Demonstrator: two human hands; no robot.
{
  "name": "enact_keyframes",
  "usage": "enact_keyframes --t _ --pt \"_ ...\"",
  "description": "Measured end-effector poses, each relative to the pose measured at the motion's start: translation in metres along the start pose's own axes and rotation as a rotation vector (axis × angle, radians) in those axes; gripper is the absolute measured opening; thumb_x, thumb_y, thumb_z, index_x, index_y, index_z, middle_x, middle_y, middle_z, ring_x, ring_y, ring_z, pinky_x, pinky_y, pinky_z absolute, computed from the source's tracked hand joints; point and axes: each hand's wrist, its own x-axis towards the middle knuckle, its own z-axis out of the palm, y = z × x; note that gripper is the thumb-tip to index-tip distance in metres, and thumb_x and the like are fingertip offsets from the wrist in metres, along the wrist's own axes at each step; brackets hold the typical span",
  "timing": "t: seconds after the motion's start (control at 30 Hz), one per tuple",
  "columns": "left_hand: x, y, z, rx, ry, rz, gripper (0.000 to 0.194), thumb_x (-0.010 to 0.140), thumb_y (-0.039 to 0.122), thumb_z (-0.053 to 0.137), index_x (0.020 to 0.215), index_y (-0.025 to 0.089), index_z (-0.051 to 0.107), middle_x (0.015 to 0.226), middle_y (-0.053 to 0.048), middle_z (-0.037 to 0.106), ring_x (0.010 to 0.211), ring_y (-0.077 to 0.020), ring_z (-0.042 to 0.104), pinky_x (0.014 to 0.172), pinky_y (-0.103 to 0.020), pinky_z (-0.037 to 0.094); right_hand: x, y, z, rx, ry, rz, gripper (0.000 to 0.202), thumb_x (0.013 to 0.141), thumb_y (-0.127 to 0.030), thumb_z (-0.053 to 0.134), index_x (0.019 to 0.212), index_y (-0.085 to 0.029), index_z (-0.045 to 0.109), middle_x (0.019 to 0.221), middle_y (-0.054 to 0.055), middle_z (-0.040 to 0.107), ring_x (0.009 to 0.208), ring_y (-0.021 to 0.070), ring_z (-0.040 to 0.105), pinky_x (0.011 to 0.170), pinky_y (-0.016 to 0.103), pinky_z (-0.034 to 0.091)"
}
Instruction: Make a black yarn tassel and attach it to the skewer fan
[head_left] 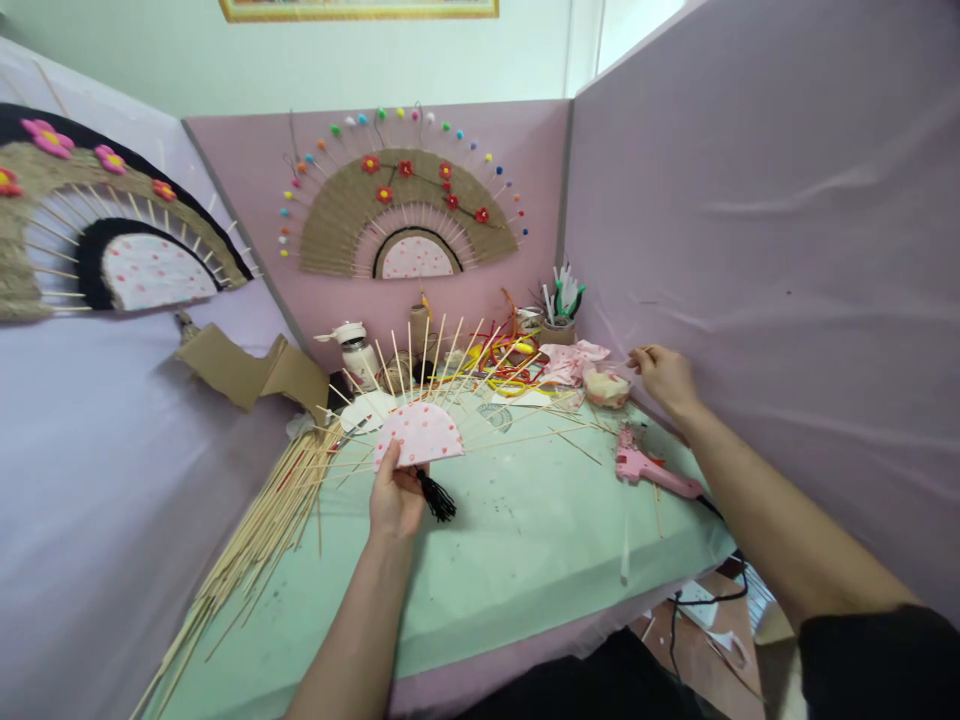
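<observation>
Presently, left hand (395, 500) pinches the fan (420, 435) at its flat lower edge; that edge runs side to side, spread side facing away. Right hand (666, 378), well apart rightward, is beside the bag (607, 387) (whether pinching it, cannot tell).

Pink-dotted white half-circle (420, 434)

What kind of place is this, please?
Probably a craft workspace: a pink glue gun and thin wooden sticks lie on the table, and decorated fans hang on the partitions.
</observation>
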Motion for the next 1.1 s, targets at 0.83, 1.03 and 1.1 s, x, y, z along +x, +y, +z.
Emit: enact_keyframes --t 0.83,1.03,1.1 --pt "0.001 -0.001 0.001 0.013 0.007 0.004 0.014 0.089 0.007 0.053 0.09 0.015 0.065 0.076 0.0 0.074 0.063 -0.0082 0.069 0.06 -0.017 0.053 -0.002 0.024 0.018 0.266 0.047 0.143 0.02 0.082 -0.021 0.054 0.066 -0.018 0.064 0.07 0.009 0.071 0.065 0.0202 0.065 0.069 0.032 0.051" --pt "0.0 -0.001 0.002 0.024 0.017 0.005 0.014 0.089 0.007 0.053 0.088 0.015 0.065 0.075 0.0 0.074 0.062 -0.0081 0.069 0.058 -0.017 0.052 -0.014 0.029 0.016 0.621 0.249 0.253 0.017 0.085 -0.019 0.051 0.073 -0.019 0.063 0.068 0.002 0.069 0.059 0.0139 0.064 0.065 0.028 0.055" --pt "0.001 -0.001 0.001 0.033 0.029 0.008 0.015 0.089 0.007 0.053 0.087 0.015 0.065 0.074 0.0 0.074 0.062 -0.0082 0.069 0.059 -0.017 0.053 -0.016 0.023 0.011 0.732 0.302 0.284 0.019 0.088 -0.018 0.049 0.073 -0.019 0.061 0.067 0.0 0.068 0.057 0.0111 0.063 0.065 0.025 0.055"
